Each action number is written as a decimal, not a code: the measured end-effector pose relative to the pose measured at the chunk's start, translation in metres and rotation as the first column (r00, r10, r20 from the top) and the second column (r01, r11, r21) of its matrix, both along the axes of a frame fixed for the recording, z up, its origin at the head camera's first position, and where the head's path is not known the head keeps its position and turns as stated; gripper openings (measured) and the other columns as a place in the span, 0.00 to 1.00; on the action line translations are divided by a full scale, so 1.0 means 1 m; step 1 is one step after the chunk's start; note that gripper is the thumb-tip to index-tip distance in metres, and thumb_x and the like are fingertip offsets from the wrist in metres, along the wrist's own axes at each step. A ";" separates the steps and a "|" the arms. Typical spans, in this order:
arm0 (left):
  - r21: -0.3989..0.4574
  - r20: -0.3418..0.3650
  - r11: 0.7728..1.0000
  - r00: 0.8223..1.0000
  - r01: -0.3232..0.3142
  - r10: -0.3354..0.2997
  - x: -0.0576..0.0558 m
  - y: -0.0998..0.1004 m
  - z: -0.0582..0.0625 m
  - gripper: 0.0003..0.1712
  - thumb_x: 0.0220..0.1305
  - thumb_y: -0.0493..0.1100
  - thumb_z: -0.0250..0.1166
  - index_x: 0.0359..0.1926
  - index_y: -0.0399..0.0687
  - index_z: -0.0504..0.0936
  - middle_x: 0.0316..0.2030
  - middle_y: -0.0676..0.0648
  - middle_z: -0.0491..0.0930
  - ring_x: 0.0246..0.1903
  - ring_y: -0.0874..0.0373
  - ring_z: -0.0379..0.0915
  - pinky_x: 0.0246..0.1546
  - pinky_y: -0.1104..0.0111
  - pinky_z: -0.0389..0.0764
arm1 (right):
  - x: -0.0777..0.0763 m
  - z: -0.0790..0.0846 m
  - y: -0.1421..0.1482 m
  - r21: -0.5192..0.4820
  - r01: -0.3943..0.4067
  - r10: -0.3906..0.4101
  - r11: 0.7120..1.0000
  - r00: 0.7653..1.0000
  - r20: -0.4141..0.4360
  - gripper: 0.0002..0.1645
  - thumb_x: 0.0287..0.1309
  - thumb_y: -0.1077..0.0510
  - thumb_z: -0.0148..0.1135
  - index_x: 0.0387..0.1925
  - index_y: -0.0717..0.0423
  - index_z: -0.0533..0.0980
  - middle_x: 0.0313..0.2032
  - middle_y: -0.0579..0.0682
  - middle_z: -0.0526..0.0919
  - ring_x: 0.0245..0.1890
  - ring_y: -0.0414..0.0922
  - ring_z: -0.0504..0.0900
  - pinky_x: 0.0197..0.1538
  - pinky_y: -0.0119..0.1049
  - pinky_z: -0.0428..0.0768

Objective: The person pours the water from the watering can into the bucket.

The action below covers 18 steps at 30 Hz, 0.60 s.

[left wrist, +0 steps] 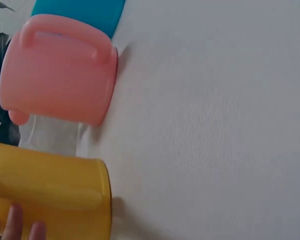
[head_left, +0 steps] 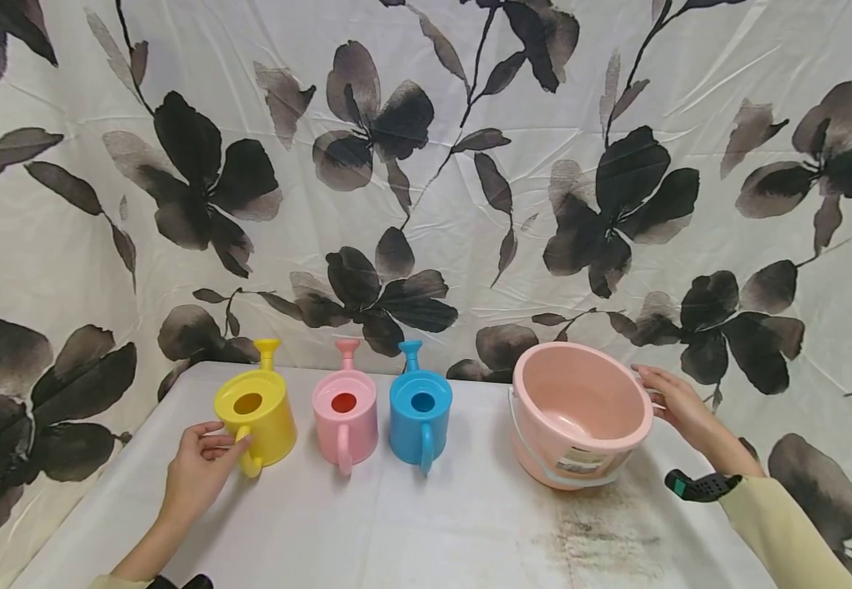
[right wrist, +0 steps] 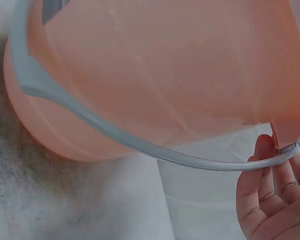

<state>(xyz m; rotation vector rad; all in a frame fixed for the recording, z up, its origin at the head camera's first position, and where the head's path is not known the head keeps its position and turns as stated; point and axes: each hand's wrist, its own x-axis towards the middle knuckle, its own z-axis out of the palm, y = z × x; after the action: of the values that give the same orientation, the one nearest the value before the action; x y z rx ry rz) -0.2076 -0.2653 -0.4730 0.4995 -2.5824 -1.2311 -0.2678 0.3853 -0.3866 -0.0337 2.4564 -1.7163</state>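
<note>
A yellow watering can stands at the left of the table. My left hand is at its near left side, the thumb by the can's handle and the other fingers loosely bent beside the body. The left wrist view shows fingertips overlapping the yellow can below its handle. A pink bucket with a pale bail stands at the right, label facing me. Beside its right rim, my right hand has loosely bent fingers. In the right wrist view these fingers are at the bail's hinge.
Between the yellow can and the bucket stand a pink watering can and a blue watering can, spouts away from me. A white cloth covers the table, with a dark stain before the bucket. A flower-patterned curtain hangs behind.
</note>
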 end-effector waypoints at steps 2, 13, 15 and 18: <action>0.018 -0.017 1.000 1.000 -0.004 0.004 0.002 0.004 0.001 0.44 0.61 0.63 0.62 0.62 0.36 0.58 0.45 0.36 0.78 0.36 0.58 0.73 0.24 0.76 0.74 | 0.000 0.000 0.000 -0.011 -0.003 0.003 1.000 1.000 0.003 0.41 0.74 0.46 0.39 0.70 0.74 0.43 0.37 0.20 0.73 0.38 0.23 0.76 0.42 0.23 0.77; 0.052 -0.007 0.999 1.000 0.007 -0.007 0.012 0.022 0.021 0.34 0.66 0.53 0.60 0.58 0.29 0.64 0.44 0.30 0.80 0.34 0.58 0.75 0.27 0.81 0.71 | 0.002 0.001 0.001 0.020 -0.019 0.019 1.000 1.000 -0.002 0.41 0.72 0.46 0.45 0.69 0.74 0.49 0.38 0.19 0.73 0.40 0.23 0.77 0.43 0.25 0.79; 0.052 0.001 0.999 1.000 0.001 -0.001 0.012 0.023 0.020 0.33 0.66 0.54 0.59 0.58 0.30 0.66 0.45 0.30 0.80 0.38 0.53 0.77 0.27 0.82 0.71 | 0.002 0.001 0.000 0.000 -0.022 0.022 1.000 1.000 0.007 0.41 0.73 0.47 0.45 0.69 0.75 0.48 0.38 0.19 0.73 0.41 0.22 0.77 0.44 0.25 0.79; 0.060 0.020 0.998 1.000 -0.004 0.003 0.012 0.022 0.021 0.35 0.67 0.57 0.57 0.58 0.29 0.66 0.46 0.30 0.79 0.42 0.46 0.77 0.27 0.81 0.70 | 0.003 0.001 0.000 -0.034 -0.025 0.025 0.999 1.000 0.015 0.41 0.73 0.47 0.44 0.70 0.75 0.46 0.39 0.19 0.73 0.41 0.22 0.77 0.45 0.24 0.79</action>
<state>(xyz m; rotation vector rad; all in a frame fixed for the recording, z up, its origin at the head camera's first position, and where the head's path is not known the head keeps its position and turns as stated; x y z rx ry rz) -0.1955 -0.2433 -0.4521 0.5301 -2.5667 -1.3122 -0.2645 0.3849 -0.3856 -0.0539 2.4060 -1.7406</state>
